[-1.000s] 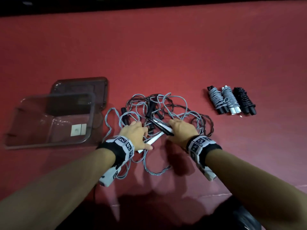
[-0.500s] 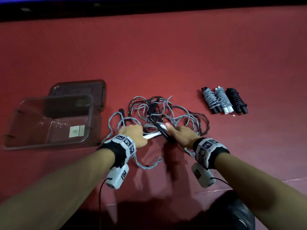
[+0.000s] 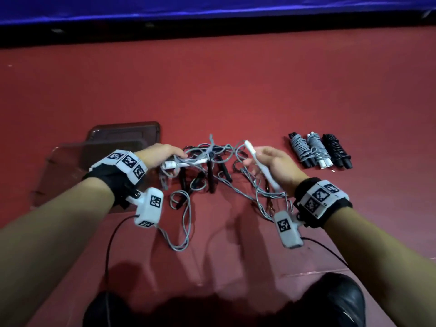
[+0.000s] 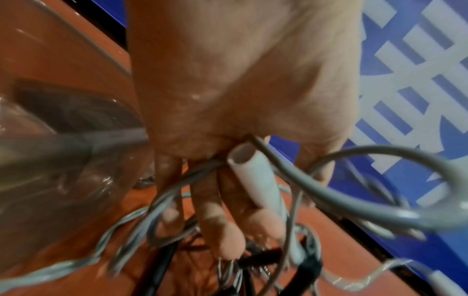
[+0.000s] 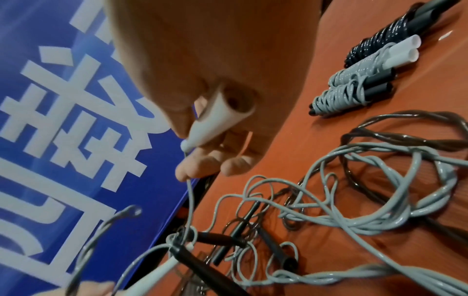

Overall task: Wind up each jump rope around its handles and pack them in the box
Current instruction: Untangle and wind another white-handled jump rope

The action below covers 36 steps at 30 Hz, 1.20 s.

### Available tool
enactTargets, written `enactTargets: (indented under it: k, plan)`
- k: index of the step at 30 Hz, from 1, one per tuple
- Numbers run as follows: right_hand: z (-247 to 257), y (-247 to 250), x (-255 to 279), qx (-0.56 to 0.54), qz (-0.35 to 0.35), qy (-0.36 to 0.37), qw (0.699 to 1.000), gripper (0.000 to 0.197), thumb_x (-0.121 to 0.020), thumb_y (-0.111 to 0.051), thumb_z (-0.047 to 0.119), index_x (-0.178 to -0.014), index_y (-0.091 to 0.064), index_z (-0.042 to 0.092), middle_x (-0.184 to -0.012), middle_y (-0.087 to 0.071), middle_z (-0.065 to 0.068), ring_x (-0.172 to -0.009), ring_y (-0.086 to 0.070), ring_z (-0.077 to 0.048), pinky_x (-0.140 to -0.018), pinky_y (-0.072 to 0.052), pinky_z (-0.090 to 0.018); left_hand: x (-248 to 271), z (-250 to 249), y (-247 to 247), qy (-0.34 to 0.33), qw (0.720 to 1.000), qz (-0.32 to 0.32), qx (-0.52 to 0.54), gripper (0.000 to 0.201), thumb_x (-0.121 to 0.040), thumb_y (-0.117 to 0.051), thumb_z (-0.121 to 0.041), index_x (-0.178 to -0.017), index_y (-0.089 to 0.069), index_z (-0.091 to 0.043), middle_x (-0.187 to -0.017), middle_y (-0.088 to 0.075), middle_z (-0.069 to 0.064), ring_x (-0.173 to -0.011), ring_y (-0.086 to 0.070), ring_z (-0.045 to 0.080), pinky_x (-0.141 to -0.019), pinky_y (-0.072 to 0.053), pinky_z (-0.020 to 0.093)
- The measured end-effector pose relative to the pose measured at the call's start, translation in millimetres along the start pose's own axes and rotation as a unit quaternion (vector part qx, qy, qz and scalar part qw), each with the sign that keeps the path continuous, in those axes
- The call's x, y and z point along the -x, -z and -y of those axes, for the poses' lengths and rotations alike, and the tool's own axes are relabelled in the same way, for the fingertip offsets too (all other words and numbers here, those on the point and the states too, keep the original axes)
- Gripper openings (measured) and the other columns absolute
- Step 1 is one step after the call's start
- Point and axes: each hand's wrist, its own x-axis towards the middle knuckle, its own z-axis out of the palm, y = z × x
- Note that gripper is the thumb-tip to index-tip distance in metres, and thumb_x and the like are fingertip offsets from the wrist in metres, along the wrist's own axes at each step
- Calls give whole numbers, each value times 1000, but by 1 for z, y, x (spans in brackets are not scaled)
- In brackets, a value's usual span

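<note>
Left hand: my left hand (image 3: 162, 154) curls round one white handle (image 3: 181, 164) — loose grey cord (image 4: 367, 192) caught in the same grip.
Right hand: my right hand (image 3: 273, 161) is clamped on the other white handle (image 3: 259, 161), tilted, tip up; the hands are apart.
Tangle: unwound jump ropes (image 3: 212, 175), grey and dark, lie between my hands at the middle of the red surface (image 3: 212, 90).
Wound ropes: three bundles (image 3: 319, 151) side by side towards the right edge.
Box: the clear box (image 3: 61, 175) sits towards the left edge, its lid (image 3: 125, 135) behind it.
</note>
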Motion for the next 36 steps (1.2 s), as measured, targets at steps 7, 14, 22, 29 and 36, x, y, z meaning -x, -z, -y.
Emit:
enactTargets:
  k: [7, 14, 22, 29, 36]
  plan:
    - [-69, -49, 5, 87, 11, -132, 987, 13, -93, -60, 6, -81, -54, 8, -61, -42, -8, -41, -37, -17, -41, -32, -23, 1, 50, -61, 78, 991, 69, -89, 14, -86, -64, -10, -96, -74, -10, -78, -65, 9, -62, -56, 22, -61, -42, 29]
    - [-87, -38, -4, 129, -40, -95, 986, 15, -96, -61, 0, -84, -59, 9, -60, -49, -7, -41, -46, -12, -41, -36, -21, -3, 59, -98, -66, 985, -116, -109, 25, -91, -59, -7, -79, -67, -27, -70, -63, -9, -69, -65, 21, -65, -46, 25]
    - [-90, -29, -13, 236, -42, 16, 971, 29, -83, -79, 28, -65, -57, 24, -58, -57, 15, -58, -49, -8, -61, -41, -27, -10, 55, -135, -80, 957, -93, -262, 19, -82, -71, -33, -96, -62, -25, -110, -54, -9, -107, -59, 18, -86, -46, 32]
    - [-76, -52, -8, 1, -27, -73, 997, 9, -98, -61, 11, -90, -64, 10, -81, -73, -11, -37, -29, -11, -38, -20, -16, -25, 52, -141, -99, 952, -168, -235, 43, -89, -70, -48, -108, -38, -26, -97, -68, -3, -89, -67, 28, -75, -50, 39]
    - [-107, -25, -21, 363, -82, -92, 924, 28, -93, -65, 36, -74, -60, 16, -74, -62, -5, -72, -56, -22, -69, -39, -27, -41, 19, -73, -49, 978, -204, -16, 15, -84, -62, -27, -90, -69, -15, -84, -71, 6, -82, -64, 30, -80, -53, 40]
